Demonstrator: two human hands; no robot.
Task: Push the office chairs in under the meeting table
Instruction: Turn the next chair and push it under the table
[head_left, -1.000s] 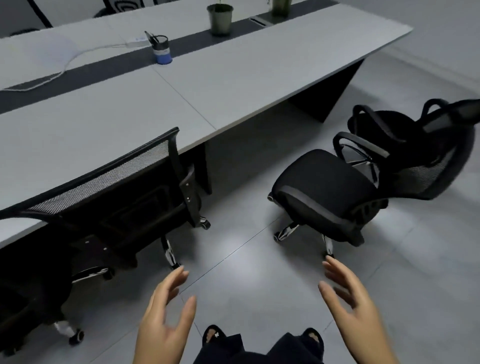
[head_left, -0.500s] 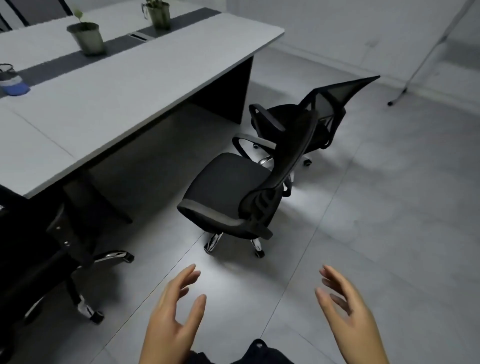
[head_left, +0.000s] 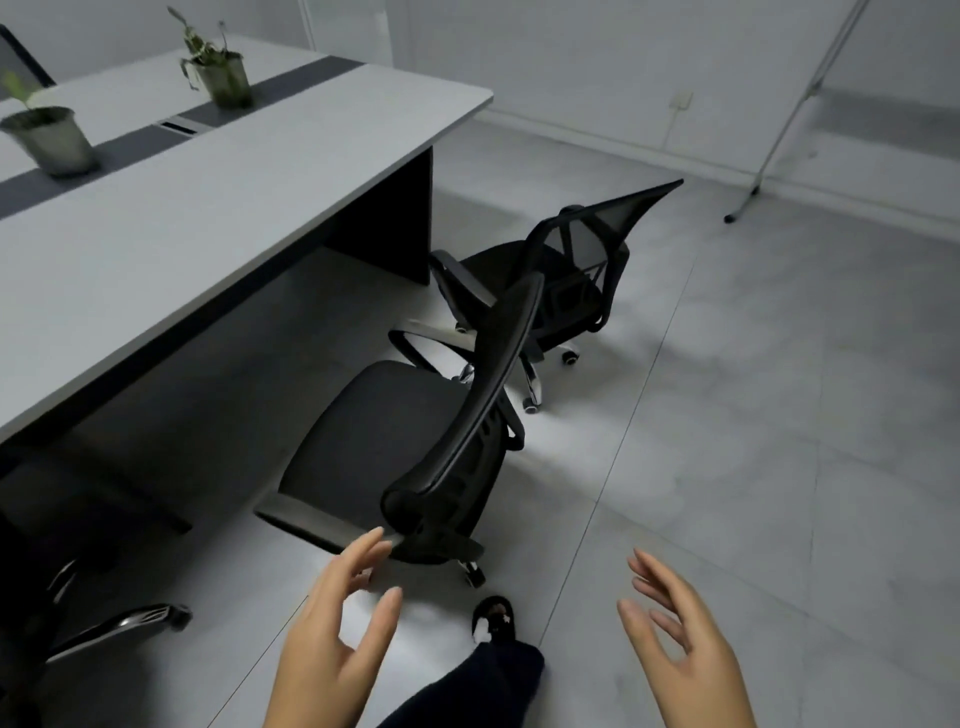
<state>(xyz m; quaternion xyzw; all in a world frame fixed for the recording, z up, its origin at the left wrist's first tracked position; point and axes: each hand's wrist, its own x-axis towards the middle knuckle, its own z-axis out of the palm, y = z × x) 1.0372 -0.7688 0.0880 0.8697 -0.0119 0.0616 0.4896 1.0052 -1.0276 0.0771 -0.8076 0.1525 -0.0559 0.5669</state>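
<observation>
Meeting table (head_left: 208, 171), two chairs out (head_left: 395, 441), two hands (head_left: 332, 644)

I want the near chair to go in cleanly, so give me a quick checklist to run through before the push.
1. Hands free: ok. The left hand and right hand are open and hold nothing.
2. Grip on the near chair: not ok. Neither hand holds its backrest yet.
3. Seat faces the table: ok, roughly. Its back is toward the person.
4. Floor under the table edge ahead of the seat: ok. Nothing shows there.
5. Gap to the far chair: cannot tell. The two overlap in this view.
6. Foot clear of the casters: not ok. It is close to the nearest one.
</observation>
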